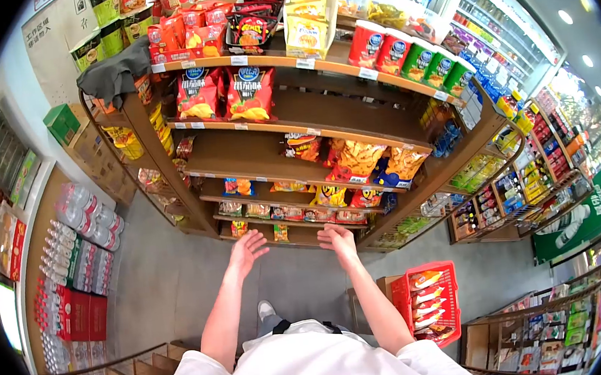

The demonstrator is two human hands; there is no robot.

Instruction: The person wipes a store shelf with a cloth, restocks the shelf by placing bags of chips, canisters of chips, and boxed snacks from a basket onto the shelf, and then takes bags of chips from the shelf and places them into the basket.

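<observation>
My left hand [249,252] is held out with its fingers spread, holding nothing. Level with it, my right hand [336,240] is also empty, its fingers apart and pointing inward. Both hang in front of the lower part of a brown shelf unit [351,115]. Red chip bags [249,93] stand at the left of its second shelf. Lower down are orange snack bags [357,160] and several smaller snack packs [288,212]. Beside my right forearm, a red basket [454,281] holds several snack bags [427,298] in a row.
Canisters in red [366,41] and green [418,61] line the top shelf, near a box of yellow packets [308,30]. Bottled drinks [88,213] are stacked at the left on the grey floor [158,271]. More stocked racks [522,189] stand at the right.
</observation>
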